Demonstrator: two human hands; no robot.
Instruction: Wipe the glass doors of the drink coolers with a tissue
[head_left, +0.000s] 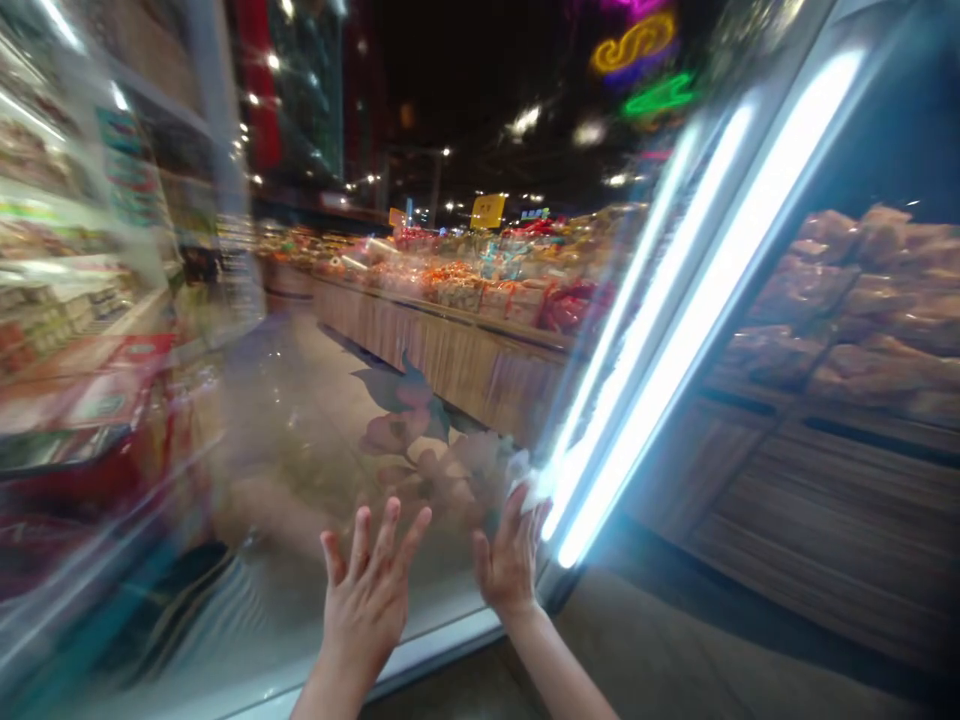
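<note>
A large glass door or panel (300,540) fills the left and middle of the head view, mirroring parts of the shop. My left hand (367,600) is raised in front of it with fingers spread; it holds nothing, and I cannot tell whether it touches the glass. Beside the lit edge, my right hand (510,560) holds a crumpled white cloth or tissue (529,480) against the glass. Its fingers partly cover the white piece. A faint floral pattern (405,420) shows on the glass, seemingly a reflection.
Bright tube lights (705,330) run along the panel's right edge. Wooden produce bins (442,340) stand beyond, and more wood-fronted bins with wrapped goods (885,300) are at right. Blurred shelves and red packages (97,410) appear at left. A pale bottom frame (442,640) crosses below.
</note>
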